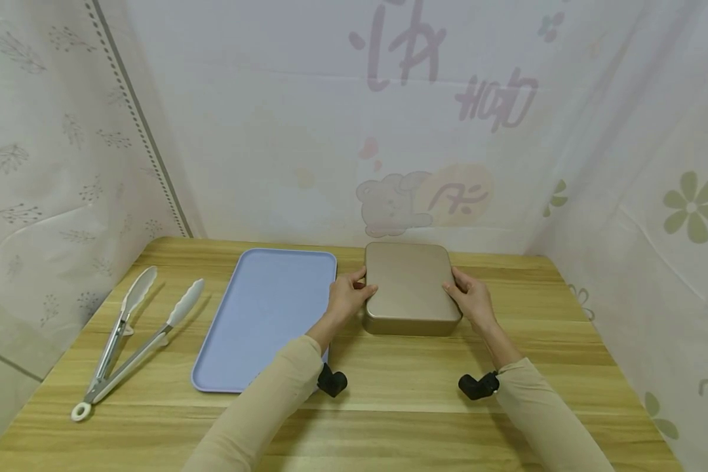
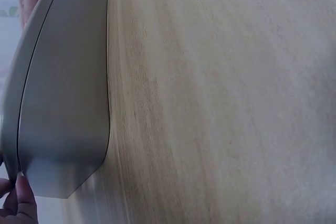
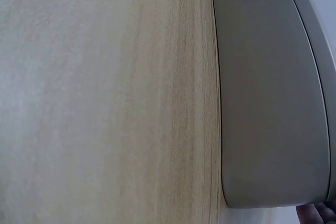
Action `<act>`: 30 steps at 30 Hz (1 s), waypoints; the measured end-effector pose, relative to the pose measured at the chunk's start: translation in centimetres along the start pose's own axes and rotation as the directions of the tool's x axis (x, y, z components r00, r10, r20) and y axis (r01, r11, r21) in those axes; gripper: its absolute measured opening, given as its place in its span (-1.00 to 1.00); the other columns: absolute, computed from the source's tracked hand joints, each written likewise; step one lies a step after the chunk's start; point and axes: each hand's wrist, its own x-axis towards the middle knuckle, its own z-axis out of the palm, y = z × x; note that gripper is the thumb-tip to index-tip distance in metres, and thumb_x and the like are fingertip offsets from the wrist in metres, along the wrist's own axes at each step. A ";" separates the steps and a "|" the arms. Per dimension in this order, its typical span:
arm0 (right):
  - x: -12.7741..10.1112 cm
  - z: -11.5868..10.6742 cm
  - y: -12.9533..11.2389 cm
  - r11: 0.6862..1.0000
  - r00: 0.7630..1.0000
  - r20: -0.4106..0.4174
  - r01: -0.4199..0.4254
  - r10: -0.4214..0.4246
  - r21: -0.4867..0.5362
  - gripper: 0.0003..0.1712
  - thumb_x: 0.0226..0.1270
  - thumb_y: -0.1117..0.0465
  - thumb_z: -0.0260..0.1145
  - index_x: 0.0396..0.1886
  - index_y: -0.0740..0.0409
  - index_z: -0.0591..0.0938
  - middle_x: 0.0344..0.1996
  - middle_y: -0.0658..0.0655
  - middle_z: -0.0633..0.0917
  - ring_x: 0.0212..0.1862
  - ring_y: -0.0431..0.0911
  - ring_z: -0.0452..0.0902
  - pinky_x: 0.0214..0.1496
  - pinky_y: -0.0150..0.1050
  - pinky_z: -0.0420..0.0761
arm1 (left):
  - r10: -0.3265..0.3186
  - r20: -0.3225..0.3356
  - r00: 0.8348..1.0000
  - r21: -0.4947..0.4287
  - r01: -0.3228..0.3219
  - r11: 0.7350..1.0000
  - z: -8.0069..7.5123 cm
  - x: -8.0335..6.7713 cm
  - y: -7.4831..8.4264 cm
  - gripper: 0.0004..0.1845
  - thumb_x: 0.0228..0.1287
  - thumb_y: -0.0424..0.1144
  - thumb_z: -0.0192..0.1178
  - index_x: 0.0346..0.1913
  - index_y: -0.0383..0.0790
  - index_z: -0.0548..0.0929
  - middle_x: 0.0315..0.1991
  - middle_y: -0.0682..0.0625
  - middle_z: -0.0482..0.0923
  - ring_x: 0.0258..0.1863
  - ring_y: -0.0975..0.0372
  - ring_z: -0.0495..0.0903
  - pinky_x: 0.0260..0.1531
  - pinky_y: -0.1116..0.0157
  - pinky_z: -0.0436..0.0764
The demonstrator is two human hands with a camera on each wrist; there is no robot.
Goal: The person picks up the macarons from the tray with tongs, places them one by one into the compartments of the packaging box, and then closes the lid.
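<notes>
A square gold baking tin [image 1: 410, 288] sits upside down on the wooden desk [image 1: 389, 393], toward the far middle. The left hand [image 1: 347, 296] grips its left edge, thumb curled over the top, and the right hand [image 1: 472, 298] clasps its right edge likewise. Just left lies a blue tray [image 1: 259, 314], and farther left, tongs [image 1: 131, 337].
</notes>
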 end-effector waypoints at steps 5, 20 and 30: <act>0.0 0.1 0.1 1.000 1.000 -0.012 -0.005 0.005 -0.009 -0.33 0.48 0.22 0.16 0.48 0.31 0.20 0.43 0.31 0.29 0.48 0.12 0.20 0.39 -0.06 0.34 | 0.013 -0.011 1.000 -0.020 -0.013 1.000 0.2 0.0 -0.2 -0.43 0.26 -0.26 0.32 0.33 -0.25 0.46 0.13 -0.24 0.62 0.08 0.03 0.66 0.00 0.21 0.65; -0.1 0.4 -0.1 1.000 1.000 -0.027 0.003 -0.003 0.002 -0.33 0.50 0.23 0.13 0.48 0.34 0.16 0.46 0.30 0.23 0.50 0.11 0.16 0.43 -0.09 0.30 | 0.042 -0.061 0.997 -0.120 -0.049 0.992 0.8 -0.4 -0.4 -0.46 0.27 -0.35 0.29 0.30 -0.36 0.46 0.18 -0.28 0.56 0.13 -0.04 0.62 0.03 0.21 0.63; -0.1 0.7 0.1 1.000 1.000 -0.029 -0.003 0.003 0.019 -0.37 0.51 0.18 0.11 0.45 0.38 0.23 0.38 0.35 0.36 0.40 0.13 0.33 0.33 -0.11 0.43 | 0.041 -0.081 0.996 -0.141 -0.052 0.989 1.2 -0.6 -0.8 -0.47 0.28 -0.36 0.27 0.30 -0.38 0.46 0.19 -0.28 0.55 0.15 -0.04 0.61 0.07 0.19 0.61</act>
